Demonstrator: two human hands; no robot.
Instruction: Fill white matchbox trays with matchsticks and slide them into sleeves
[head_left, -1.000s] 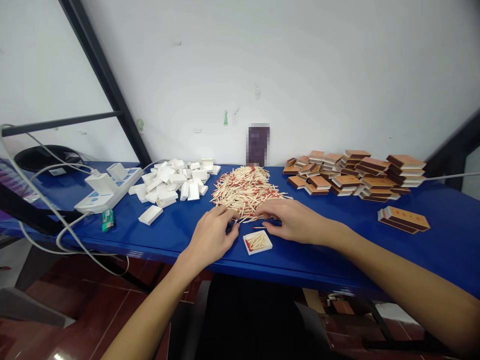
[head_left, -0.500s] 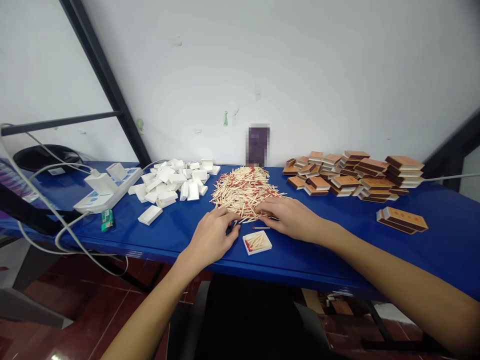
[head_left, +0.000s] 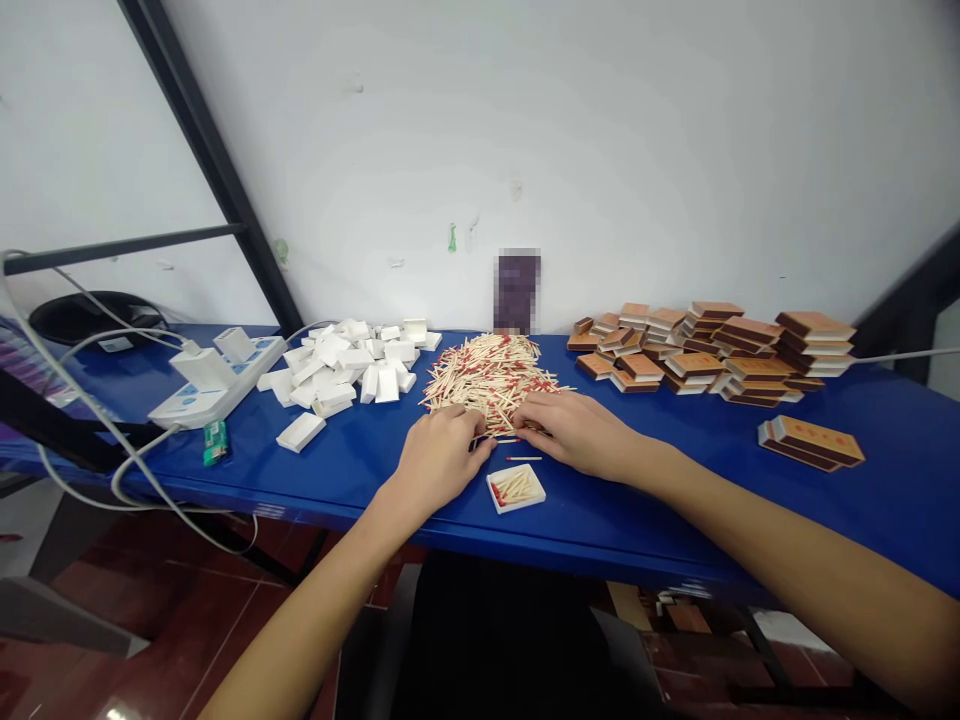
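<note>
A heap of red-tipped matches [head_left: 491,375] lies on the blue table between my hands. At its front left edge, my left hand [head_left: 442,455] has its fingers curled and its thumb drawn in, pinching at matches. My right hand [head_left: 577,432] is at the heap's front right, thumb and fingertips closing around matches there. How many matches each hand grips is hidden by the fingers. Just in front of both hands sits a white matchbox tray [head_left: 517,488], partly filled with matches. A single match [head_left: 525,458] lies between the tray and the heap.
Empty white trays [head_left: 341,355] are piled at the left, with one tray [head_left: 301,432] apart in front. Stacked brown matchboxes [head_left: 697,350] stand at the right, with a pair [head_left: 814,443] nearer. A power strip [head_left: 217,385] with cables and a green packet [head_left: 214,442] lie far left.
My left hand has shifted slightly right and inward, its thumb closer to the right hand. The right hand stays nearly in place at the heap.
</note>
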